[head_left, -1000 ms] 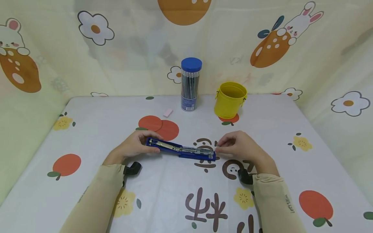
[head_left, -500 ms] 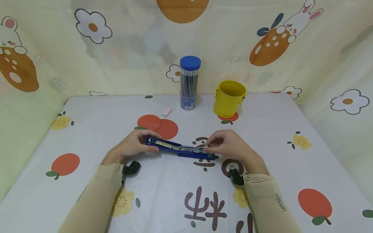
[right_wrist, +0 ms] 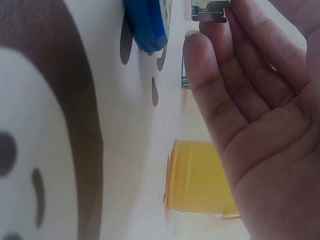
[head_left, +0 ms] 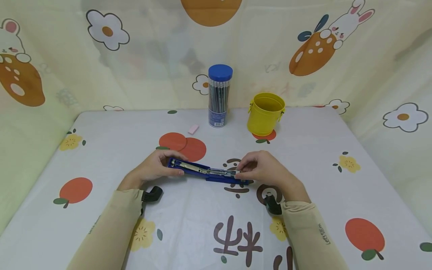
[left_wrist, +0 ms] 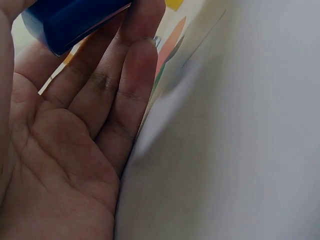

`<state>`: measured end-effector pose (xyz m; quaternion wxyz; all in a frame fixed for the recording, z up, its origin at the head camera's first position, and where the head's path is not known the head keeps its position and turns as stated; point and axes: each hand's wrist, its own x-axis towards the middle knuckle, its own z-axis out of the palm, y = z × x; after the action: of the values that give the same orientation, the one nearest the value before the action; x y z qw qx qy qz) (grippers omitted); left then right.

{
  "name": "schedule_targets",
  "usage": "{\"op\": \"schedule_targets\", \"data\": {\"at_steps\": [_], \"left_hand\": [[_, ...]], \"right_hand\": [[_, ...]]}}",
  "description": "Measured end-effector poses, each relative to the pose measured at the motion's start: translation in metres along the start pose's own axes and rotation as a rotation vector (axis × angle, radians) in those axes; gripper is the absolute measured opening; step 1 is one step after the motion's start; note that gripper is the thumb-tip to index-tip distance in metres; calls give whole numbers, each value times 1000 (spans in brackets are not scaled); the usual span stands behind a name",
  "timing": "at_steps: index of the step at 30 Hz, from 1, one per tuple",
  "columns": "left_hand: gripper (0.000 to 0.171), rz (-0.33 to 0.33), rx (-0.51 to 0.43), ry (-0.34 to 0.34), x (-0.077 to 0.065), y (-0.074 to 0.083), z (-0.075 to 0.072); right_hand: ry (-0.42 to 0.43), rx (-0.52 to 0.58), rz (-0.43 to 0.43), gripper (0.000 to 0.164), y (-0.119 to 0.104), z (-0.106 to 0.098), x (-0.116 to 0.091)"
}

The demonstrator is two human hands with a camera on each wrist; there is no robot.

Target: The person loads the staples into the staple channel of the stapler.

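A blue stapler (head_left: 224, 178) lies spread wide in the head view, with its metal rail exposed. My left hand (head_left: 158, 165) grips its left end between thumb and fingers. In the left wrist view, the blue end of the stapler (left_wrist: 75, 20) sits against the fingers of that hand. My right hand (head_left: 264, 167) has its thumb and fingers pinched at the metal rail near the right end. The right wrist view shows the rail's metal end (right_wrist: 210, 12) at those fingertips, above the blue base. Whether a staple strip is between the fingertips is hidden.
A clear jar of pencils with a blue lid (head_left: 220, 95) stands at the back of the table. To its right is a yellow bucket (head_left: 264, 118). A small pink eraser (head_left: 193, 129) lies left of the jar. Patterned cloth (head_left: 152, 86) hangs behind the table.
My right hand has moved left from beyond the stapler's right end onto its metal rail, then stayed nearly still. The left hand and stapler have hardly moved.
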<state>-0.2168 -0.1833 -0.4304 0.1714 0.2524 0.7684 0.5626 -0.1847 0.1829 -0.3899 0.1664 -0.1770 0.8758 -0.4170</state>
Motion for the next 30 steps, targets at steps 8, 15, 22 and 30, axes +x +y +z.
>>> {"op": "schedule_targets", "data": {"at_steps": [8,15,22,30], "left_hand": [[38,6,-15,-2,0,0,0],[38,13,-31,-5,0,0,0],[38,13,-31,-6,0,0,0],[38,15,-26,-7,0,-1,-1]], "right_hand": [[-4,-4,-4,12,-2,-1,-1],[-4,-38,-31,8,-3,-2,0],[9,-60,-27,14,-4,-3,-1],[-19,-58,-73,10,-2,-4,0]]}}
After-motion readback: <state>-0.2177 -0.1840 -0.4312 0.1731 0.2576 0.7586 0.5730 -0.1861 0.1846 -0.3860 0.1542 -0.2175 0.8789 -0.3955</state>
